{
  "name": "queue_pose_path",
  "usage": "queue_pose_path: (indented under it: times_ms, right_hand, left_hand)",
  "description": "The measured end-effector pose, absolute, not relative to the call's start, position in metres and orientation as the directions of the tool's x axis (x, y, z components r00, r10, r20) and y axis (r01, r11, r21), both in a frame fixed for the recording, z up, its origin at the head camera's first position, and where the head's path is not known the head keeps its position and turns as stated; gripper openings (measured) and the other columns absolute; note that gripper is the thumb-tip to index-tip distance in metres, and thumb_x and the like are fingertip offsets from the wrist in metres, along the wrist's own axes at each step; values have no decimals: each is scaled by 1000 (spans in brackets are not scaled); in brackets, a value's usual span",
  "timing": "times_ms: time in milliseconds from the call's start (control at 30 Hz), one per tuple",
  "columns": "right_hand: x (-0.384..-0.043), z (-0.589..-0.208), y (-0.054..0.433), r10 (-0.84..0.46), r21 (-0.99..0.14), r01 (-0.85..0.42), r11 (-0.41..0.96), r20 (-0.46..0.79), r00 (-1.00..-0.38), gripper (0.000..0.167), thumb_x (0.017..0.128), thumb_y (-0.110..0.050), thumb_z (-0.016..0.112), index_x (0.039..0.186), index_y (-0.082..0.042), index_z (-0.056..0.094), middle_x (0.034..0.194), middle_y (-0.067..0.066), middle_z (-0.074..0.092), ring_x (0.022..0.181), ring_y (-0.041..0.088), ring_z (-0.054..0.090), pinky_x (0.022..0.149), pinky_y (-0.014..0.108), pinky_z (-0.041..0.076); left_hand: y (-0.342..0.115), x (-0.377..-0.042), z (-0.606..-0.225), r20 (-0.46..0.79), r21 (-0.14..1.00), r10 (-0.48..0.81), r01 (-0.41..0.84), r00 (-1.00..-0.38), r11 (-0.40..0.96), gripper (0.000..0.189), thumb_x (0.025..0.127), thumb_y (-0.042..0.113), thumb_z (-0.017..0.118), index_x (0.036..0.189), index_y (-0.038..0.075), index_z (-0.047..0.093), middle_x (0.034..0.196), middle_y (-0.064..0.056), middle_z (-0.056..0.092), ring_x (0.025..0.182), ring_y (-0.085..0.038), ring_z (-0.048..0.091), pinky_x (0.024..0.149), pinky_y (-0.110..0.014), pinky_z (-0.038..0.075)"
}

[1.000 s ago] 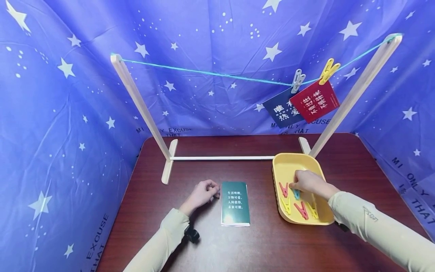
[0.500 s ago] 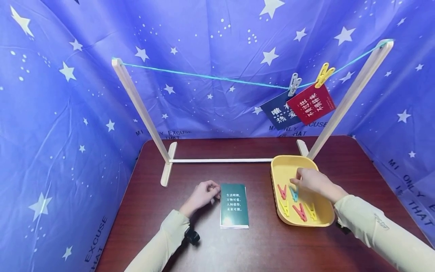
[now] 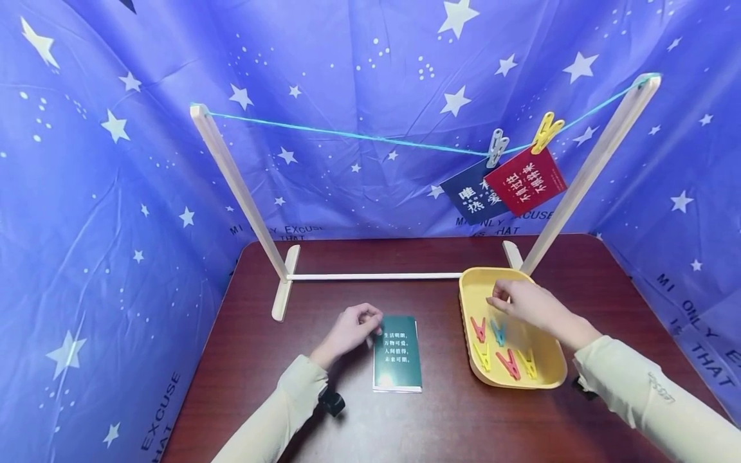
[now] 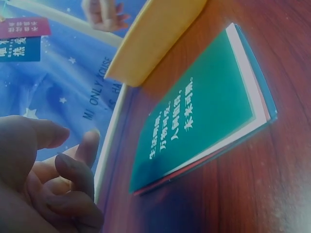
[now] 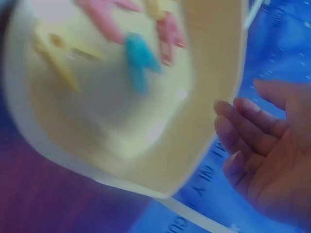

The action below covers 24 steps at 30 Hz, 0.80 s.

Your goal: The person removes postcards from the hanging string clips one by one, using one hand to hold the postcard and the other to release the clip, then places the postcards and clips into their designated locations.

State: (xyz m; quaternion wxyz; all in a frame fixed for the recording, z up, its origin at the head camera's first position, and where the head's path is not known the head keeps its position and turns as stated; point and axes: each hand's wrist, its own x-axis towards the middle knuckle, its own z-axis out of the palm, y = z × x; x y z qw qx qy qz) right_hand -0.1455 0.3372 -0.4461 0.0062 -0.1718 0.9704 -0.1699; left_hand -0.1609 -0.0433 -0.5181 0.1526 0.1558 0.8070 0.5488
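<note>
My left hand [image 3: 351, 331] hovers at the upper left corner of a stack of green cards [image 3: 396, 360] with white writing. Its fingers are loosely bent and nothing is between them in the left wrist view, where the cards [image 4: 199, 107] lie flat on the table. Over the yellow tray [image 3: 465, 308], my right hand [image 3: 529, 305] is raised above the clothespins, fingers relaxed and holding nothing. Inside the tray are a blue clothespin [image 3: 498, 331], a red clothespin [image 3: 478, 329], another red clothespin [image 3: 509, 364], a yellow clothespin [image 3: 482, 355] and another yellow clothespin [image 3: 527, 364].
A turquoise string [image 3: 347, 134] runs between two wooden posts joined by a white rod [image 3: 376, 276]. On its right part, a grey clothespin [image 3: 496, 149] holds a dark blue card [image 3: 471, 193] and a yellow clothespin [image 3: 547, 133] holds a red card [image 3: 523, 183]. A starred blue curtain surrounds the table.
My right hand has lifted away from the blue clothespin, which stays in the tray. My left hand has shifted slightly right, to the corner of the green cards. The head view has shifted slightly.
</note>
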Motion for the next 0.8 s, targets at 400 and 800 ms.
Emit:
queue_pose_path:
  times_ms: [400,800]
  right_hand:
    - [-147,-390,326,-437,-124,-468,875,213,-874,12,90,-17,79,91,-15,67,82,-2,71,70,18,66,58,47,56]
    - [-152,-349,310,-609,19,-655,755,388,-691,21,81,-16,88,89,-17,67,78,-4,64,70,15,60,62,40,54]
  left_hand:
    - [-27,-162,-512,-39,945,416,102,-909,311,23,104,16,64,111,-5,71,91,-22,77,49,-21,63,59,-44,61]
    - [-8,-171,-491,92,925,332,204,-939,320,21,102,24,67,108,6,75,87,-21,74,60,-38,70,59,-22,50]
